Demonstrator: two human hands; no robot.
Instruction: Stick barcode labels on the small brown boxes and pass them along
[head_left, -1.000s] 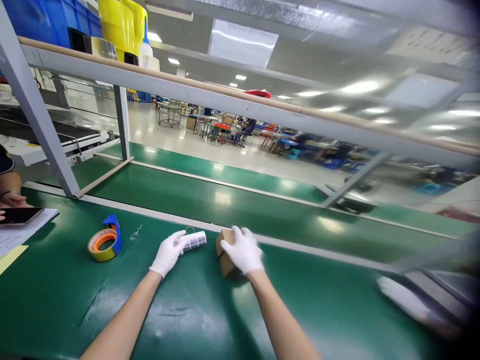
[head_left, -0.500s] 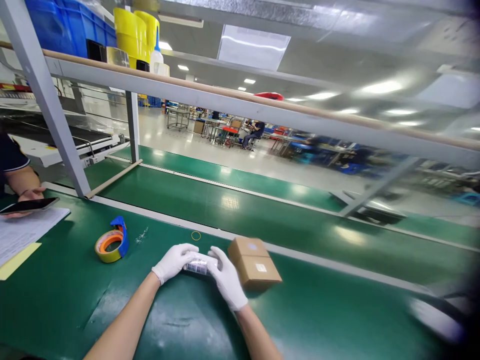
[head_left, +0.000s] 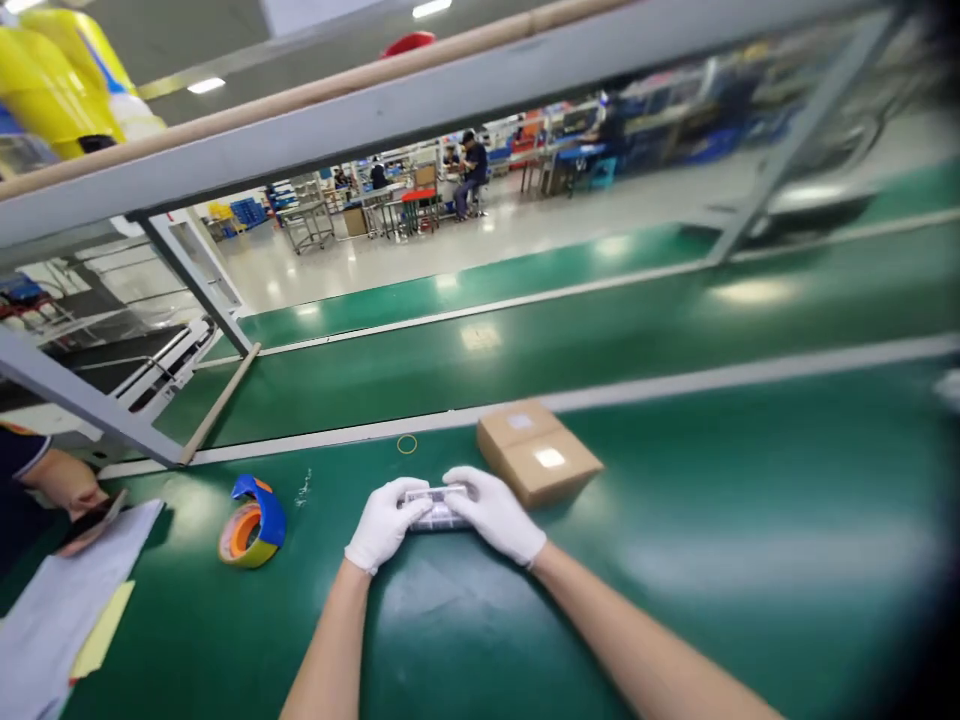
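Both my hands wear white gloves and close round a small white cylinder with printed labels (head_left: 433, 505), held just above the green table (head_left: 675, 560). My left hand (head_left: 384, 522) grips its left end and my right hand (head_left: 495, 512) grips its right end. A closed brown cardboard box (head_left: 538, 452) with white labels lies on the table just right of my right hand. A small yellow rubber band (head_left: 406, 444) lies on the table beyond my hands.
A yellow tape roll in a blue dispenser (head_left: 251, 524) sits to the left. Papers (head_left: 60, 610) lie at far left, where another person's hand (head_left: 79, 492) holds a phone. A grey shelf rail (head_left: 420, 90) crosses overhead. A green conveyor belt (head_left: 600, 320) runs behind the table.
My right hand left the cardboard box and joined my left hand on the white cylinder. The box now lies flat on the table. The view has tilted downward.
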